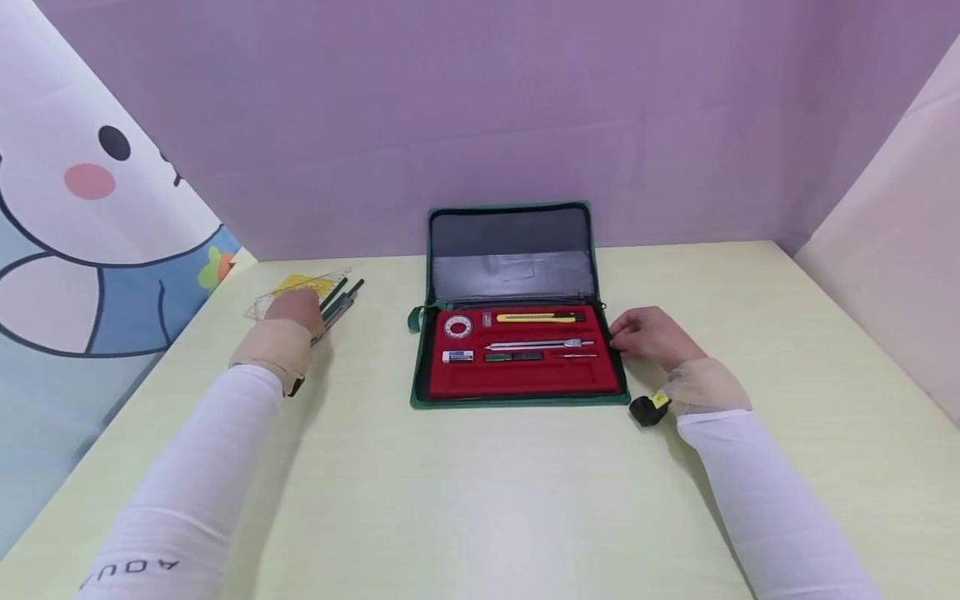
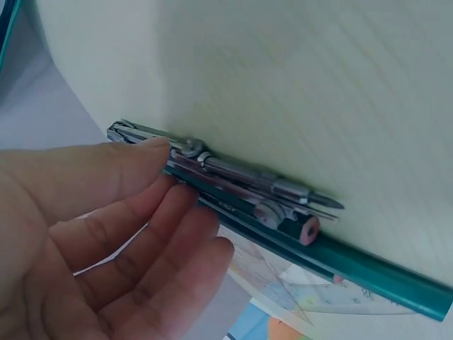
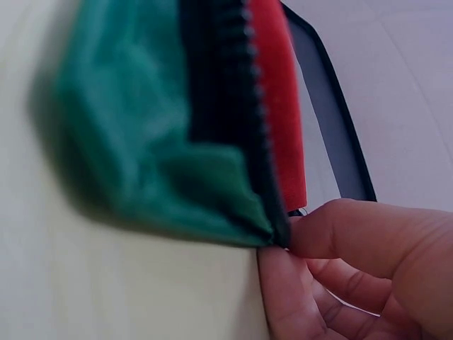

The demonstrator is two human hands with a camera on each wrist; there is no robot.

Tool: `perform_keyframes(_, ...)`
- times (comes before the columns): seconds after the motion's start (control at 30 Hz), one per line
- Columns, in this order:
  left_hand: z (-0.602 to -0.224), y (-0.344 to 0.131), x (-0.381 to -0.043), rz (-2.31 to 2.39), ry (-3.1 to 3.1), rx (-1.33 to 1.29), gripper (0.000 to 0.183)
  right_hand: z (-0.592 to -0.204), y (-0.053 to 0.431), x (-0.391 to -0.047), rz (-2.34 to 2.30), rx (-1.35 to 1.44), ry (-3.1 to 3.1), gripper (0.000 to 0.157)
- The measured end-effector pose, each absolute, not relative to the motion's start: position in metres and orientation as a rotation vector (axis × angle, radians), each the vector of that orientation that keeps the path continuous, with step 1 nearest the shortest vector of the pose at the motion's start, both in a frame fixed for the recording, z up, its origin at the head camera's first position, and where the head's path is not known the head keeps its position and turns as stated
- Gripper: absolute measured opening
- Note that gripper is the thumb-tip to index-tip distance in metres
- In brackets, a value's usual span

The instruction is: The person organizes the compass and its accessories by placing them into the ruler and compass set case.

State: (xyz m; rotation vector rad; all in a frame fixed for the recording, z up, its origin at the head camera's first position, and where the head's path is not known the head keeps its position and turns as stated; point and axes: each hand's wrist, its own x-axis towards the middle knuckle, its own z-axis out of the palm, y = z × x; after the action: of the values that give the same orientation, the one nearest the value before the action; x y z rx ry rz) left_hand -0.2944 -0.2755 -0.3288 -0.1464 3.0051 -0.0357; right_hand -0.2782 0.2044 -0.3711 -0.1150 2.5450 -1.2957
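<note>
At the table's far left my left hand (image 1: 294, 310) pinches a metal drawing compass (image 2: 230, 168) between thumb and fingers. Green pencils (image 2: 386, 273) lie right beside the compass, below it in the left wrist view. Set squares, one yellow (image 1: 303, 284) and one clear (image 2: 322, 294), rest on the table behind that hand. In the middle stands an opened green zip case (image 1: 517, 402) with a red insert (image 1: 517, 379). My right hand (image 1: 651, 333) pinches its right edge between thumb and forefinger, by the zip (image 3: 256, 92).
The insert holds a white ring-shaped piece (image 1: 457, 326), a yellow cutter knife (image 1: 534, 317), a silver drawing tool (image 1: 536, 344), an eraser (image 1: 457, 357) and small dark pieces (image 1: 513, 357). The raised lid (image 1: 512, 233) stands near the purple back wall (image 1: 337, 192).
</note>
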Motion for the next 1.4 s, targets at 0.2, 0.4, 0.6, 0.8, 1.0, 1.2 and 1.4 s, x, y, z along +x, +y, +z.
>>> perform_keyframes(0.2, -0.329, -0.274, -0.291, 0.002, 3.013, -0.155, 0.034, -0.373, 0.205, -0.279, -1.259, -0.129, 2.575, 0.025)
perform_keyframes(0.4, -0.334, -0.275, -0.295, 0.020, 3.014, -0.134, 0.031, -0.373, 0.208, -0.278, -1.302, -0.166, 2.550, 0.025)
perform_keyframes(0.6, -0.336, -0.276, -0.297, 0.032, 3.029, -0.120, 0.027, -0.372, 0.208, -0.278, -1.294, -0.153, 2.568, 0.026)
perform_keyframes(0.8, -0.338, -0.279, -0.297, 0.053, 3.005, -0.120, 0.026, -0.373, 0.207, -0.279, -1.260, -0.119, 2.578, 0.025)
perform_keyframes(1.0, -0.340, -0.280, -0.298, 0.063, 3.009, -0.096, 0.026, -0.373, 0.207, -0.279, -1.260, -0.122, 2.582, 0.025)
perform_keyframes(1.2, -0.341, -0.279, -0.297, 0.086, 2.990, -0.106, 0.024, -0.373, 0.208, -0.279, -1.307, -0.157, 2.558, 0.026)
perform_keyframes(1.4, -0.336, -0.275, -0.297, 0.192, 2.989, -0.077, 0.023, -0.374, 0.208, -0.280, -1.327, -0.154, 2.541, 0.025)
